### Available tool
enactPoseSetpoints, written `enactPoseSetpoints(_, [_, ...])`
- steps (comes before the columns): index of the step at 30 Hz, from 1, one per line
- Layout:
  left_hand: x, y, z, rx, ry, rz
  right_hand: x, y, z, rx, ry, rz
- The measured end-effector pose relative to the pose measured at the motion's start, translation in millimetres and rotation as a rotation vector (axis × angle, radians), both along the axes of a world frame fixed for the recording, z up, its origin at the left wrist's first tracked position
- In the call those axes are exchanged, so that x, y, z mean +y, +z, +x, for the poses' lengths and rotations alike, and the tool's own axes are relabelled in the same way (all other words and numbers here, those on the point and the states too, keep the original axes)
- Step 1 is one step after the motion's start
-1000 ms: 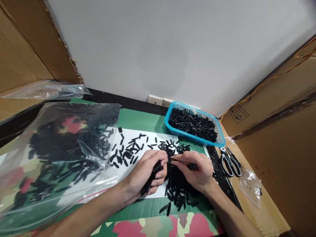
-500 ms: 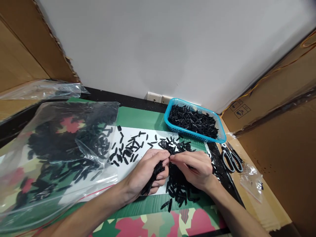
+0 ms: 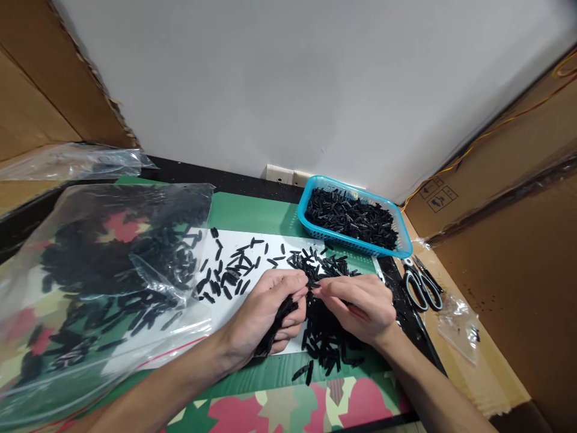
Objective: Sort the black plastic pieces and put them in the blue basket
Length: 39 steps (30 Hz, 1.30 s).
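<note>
My left hand (image 3: pixel 270 310) is closed round a bunch of small black strips (image 3: pixel 276 328), slim pieces whose exact kind I cannot make out. Just to its right, my right hand (image 3: pixel 360 304) pinches one black strip (image 3: pixel 313 285) by its end, close to the left thumb and forefinger. Below and behind both hands spreads a loose heap of black strips (image 3: pixel 327 349). More scattered strips (image 3: pixel 234 270) lie on the white sheet (image 3: pixel 270 249) to the left.
A blue plastic basket (image 3: pixel 356 242) full of black strips stands at the back right. A clear zip bag (image 3: pixel 121 258) with more strips covers the left side. Scissors (image 3: pixel 421 288) and a small plastic bag (image 3: pixel 458 328) lie on cardboard at right. A wall (image 3: pixel 293 90) rises behind.
My right hand has drawn slightly right, away from the left, and a strip now shows between the fingertips. The left hand keeps its bunch. The view has shifted a little.
</note>
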State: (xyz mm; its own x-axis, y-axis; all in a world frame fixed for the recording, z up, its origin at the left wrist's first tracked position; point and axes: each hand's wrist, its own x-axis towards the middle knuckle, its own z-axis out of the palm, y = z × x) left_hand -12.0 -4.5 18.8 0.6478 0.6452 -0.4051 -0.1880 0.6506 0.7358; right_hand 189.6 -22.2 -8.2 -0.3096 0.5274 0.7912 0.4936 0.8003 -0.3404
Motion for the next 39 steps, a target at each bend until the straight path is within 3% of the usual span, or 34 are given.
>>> enactPoseSetpoints(8, [0.6, -2.5, -0.4, -0.007, 0.023, 0.028, 0.9, 8.1, -0.6, -0.096, -0.057, 0.063])
enactPoseSetpoints(19, [-1.3, -3.7, 1.0, -0.008, -0.002, 0.032, -1.1, 0.2, 5.5, -0.183, -0.04, 0.099])
enactPoseSetpoints(32, [-0.1, -3.2, 1.7, 0.054, 0.008, 0.048, 3.3, 4.8, -1.4, -0.125, -0.086, -0.029])
enactPoseSetpoints(39, [0.0, -0.2, 2.0, 0.075, 0.022, -0.034, 3.6, 5.6, 2.8, -0.114, -0.147, -0.003])
